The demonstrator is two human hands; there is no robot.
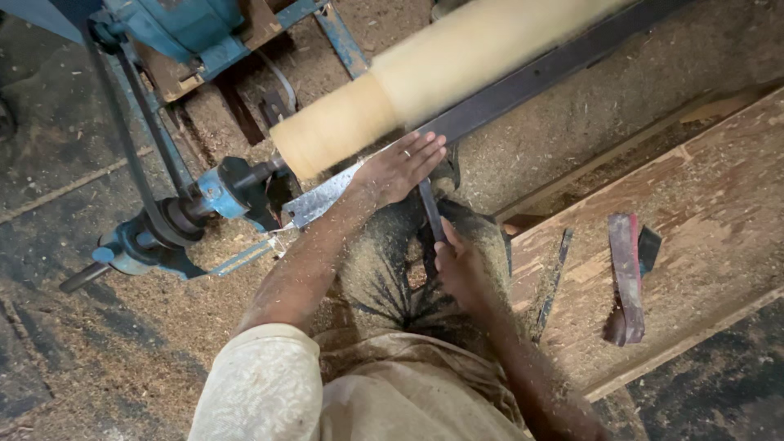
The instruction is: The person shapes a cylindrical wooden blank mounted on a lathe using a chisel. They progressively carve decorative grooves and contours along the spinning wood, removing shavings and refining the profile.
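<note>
Under the pale wooden cylinder (425, 77) mounted on the blue lathe (220, 192), the left hand (400, 167) lies flat, fingers together, on a metal tool rest (322, 200), while the right hand (461, 269) has its fingers clamped on a dark chisel (429, 208), beside a sawdust-covered wooden board (702, 212) bearing 1 strip of red sandpaper (625, 273).

Setting: woodturning workshop. Evidence: blue lathe (175, 224) with belt drive (122, 131), low on floor; pale wooden cylinder (425, 77) mounted on it, motion-blurred; dark metal rail (555, 69) alongside. Sawdust and shavings cover floor (98, 351). Rough plank platform (710, 204) at right carries thin dark tool (554, 282) and worn strips (627, 278).
</note>
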